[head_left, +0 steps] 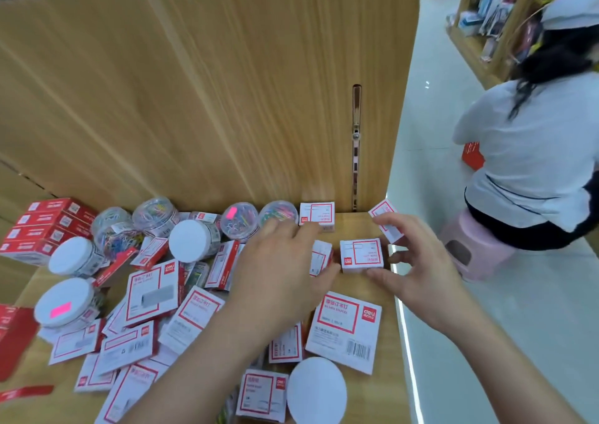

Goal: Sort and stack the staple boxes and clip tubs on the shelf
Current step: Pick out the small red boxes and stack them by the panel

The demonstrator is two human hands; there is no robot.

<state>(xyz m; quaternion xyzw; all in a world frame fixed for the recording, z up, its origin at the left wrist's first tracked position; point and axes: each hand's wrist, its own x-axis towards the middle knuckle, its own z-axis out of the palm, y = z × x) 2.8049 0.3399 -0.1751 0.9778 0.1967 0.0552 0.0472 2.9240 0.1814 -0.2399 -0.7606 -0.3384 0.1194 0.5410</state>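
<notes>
Shelf: we see a light wooden shelf board (359,229) with a tall wood-grain back panel (194,99) and a slotted metal strip (356,164) near the panel's right edge.
Room: to the right is a pale glossy floor (486,342). There a person in a white top (531,170) sits on a pink plastic stool (466,255), back to us.
Red boxes: stacked red cardboard boxes (42,229) sit at the far left.
Clip tubs: clear round tubs of coloured paper clips (155,214) line the back, with white-lidded tubs (73,255) in front, left of centre.
Staple boxes: white red-framed staple boxes (152,294) lie jumbled across the middle. A large flat staple box (345,329) lies near the right front.
Left hand (282,271): palm down, fingers straight and spread, forefinger tip at the foot of a white box against the back panel (317,214).
Right hand (418,261): narrowed. Thumb and curled fingers pinch a small white cube-shaped box (361,255) standing on the board near its right edge.
</notes>
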